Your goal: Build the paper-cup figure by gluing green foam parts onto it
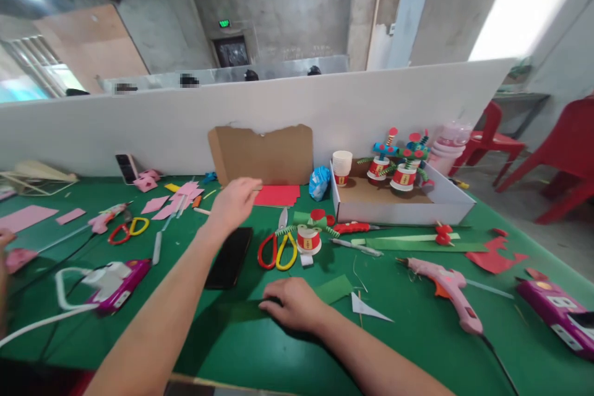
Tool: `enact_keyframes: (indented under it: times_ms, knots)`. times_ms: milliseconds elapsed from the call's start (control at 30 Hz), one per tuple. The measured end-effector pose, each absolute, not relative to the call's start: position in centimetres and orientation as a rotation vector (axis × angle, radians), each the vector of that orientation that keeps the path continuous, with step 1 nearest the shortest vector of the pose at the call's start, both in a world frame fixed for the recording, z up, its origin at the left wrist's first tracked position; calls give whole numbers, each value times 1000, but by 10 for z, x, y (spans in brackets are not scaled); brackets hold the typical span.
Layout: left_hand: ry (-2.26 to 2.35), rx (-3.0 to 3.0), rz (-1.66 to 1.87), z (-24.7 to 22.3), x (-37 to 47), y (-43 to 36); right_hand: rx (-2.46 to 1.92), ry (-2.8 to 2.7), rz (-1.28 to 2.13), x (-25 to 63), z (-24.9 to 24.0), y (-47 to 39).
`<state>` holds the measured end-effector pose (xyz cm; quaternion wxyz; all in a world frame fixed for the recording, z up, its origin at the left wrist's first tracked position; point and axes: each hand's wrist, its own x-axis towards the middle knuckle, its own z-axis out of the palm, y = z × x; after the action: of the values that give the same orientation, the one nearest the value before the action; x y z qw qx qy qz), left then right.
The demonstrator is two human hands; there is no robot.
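The right hand rests on plain green paper, grip unclear; left hand loosely open.

The head camera looks forward and down across the nearby green table.

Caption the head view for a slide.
Right hand rests on a green paper strip; left hand hovers near red rectangular paper sheets.
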<state>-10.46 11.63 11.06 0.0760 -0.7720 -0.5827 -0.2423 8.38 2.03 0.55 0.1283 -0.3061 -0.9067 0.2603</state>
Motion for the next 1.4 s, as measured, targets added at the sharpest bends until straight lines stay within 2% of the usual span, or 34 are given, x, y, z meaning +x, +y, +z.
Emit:
enact_keyframes:
  times_ms: [233, 333, 467, 633, 900, 1100, 1267, 1400]
  knots:
    - [-1630, -2679, -1068, 41, -63, -23, -1014, -2643, 678, 91, 19, 17]
    - [-1716, -2596, -1119, 13, -51, -45, -1062, -2685, 512, 99, 25, 5]
    - [-1702, -2489, -1010, -7, -44, -51, -1120, -2674, 286, 110, 28, -12]
    - [-1631, -2444, -924, -9, -44, -49, -1282, -2611, 110, 128, 22, -23]
    - [-1584, -2358, -939, -10, -52, -51, -1422, -2448, 168, 162, 20, -24]
    - [-1537, -2211, -960, -16, -56, -50, -1571, -2121, 133, 197, 25, -41]
    - [-1592, -2024, -1087, -19, -62, -49, -1610, -2153, 272, 217, 17, -70]
    - [-1421, -2160, -1313, -17, -63, -51, -1554, -2316, 287, 215, 12, -79]
